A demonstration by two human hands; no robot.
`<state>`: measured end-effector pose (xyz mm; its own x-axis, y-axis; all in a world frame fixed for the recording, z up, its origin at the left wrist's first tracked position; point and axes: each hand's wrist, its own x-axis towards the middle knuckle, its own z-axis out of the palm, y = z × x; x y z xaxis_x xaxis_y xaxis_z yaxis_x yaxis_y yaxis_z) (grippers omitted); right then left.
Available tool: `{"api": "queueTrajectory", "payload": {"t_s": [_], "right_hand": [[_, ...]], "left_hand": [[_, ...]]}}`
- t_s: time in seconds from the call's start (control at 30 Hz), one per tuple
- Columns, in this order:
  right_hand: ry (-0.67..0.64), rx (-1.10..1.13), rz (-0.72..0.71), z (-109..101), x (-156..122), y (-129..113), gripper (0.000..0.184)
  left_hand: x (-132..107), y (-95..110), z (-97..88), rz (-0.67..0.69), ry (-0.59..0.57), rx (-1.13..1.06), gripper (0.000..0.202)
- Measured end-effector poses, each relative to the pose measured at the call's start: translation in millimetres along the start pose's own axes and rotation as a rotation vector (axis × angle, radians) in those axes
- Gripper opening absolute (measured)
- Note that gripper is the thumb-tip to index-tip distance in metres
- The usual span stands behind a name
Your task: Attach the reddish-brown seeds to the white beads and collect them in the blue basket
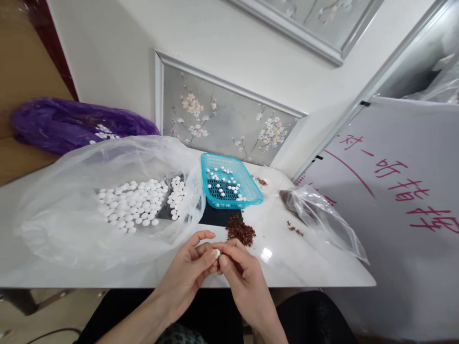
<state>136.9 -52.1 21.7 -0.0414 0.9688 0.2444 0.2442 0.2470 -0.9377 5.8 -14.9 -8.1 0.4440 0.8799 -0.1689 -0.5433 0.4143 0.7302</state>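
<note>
- Left hand point(186, 266) nearly closed, thumb and finger pinching a white ball point(217, 253); right hand point(245, 267) curled in beside it, though whether its fingertips grip anything I can't tell.
- Blue basket point(229, 206) beyond, with more white balls point(223, 194) scattered inside.
- Brown flakes point(241, 232) heaped just past the fingers.
- That pinched ball, between the hands, looks light and smooth, perhaps slippery; I'd take it by opposite sides.
</note>
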Motion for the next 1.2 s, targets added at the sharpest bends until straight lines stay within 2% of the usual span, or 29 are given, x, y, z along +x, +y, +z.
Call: {"api": "queueTrajectory", "payload": {"t_s": [0.47,0.8,0.93,1.1,1.2], "right_hand": [[0.058,-0.051,-0.020,4.7,-1.7,-1.2,0.023],[0.087,-0.062,-0.038,9.6,-3.5,2.6,0.023],[0.091,0.042,0.000,1.5,-4.6,12.8,0.025],[0.269,0.007,0.033,-19.6,-7.8,35.4,0.026],[0.318,-0.021,0.060,-28.2,-8.9,44.1,0.026]], "left_hand": [[-2.1,-0.3,1.4,-0.007,-0.039,0.034,0.030],[-3.3,0.7,5.2,0.026,-0.002,0.056,0.026],[-2.7,0.6,4.3,0.011,-0.008,0.017,0.019],[-1.7,3.6,6.1,-0.058,0.004,0.001,0.013],[-3.2,7.9,10.4,-0.054,-0.003,-0.005,0.012]]}}
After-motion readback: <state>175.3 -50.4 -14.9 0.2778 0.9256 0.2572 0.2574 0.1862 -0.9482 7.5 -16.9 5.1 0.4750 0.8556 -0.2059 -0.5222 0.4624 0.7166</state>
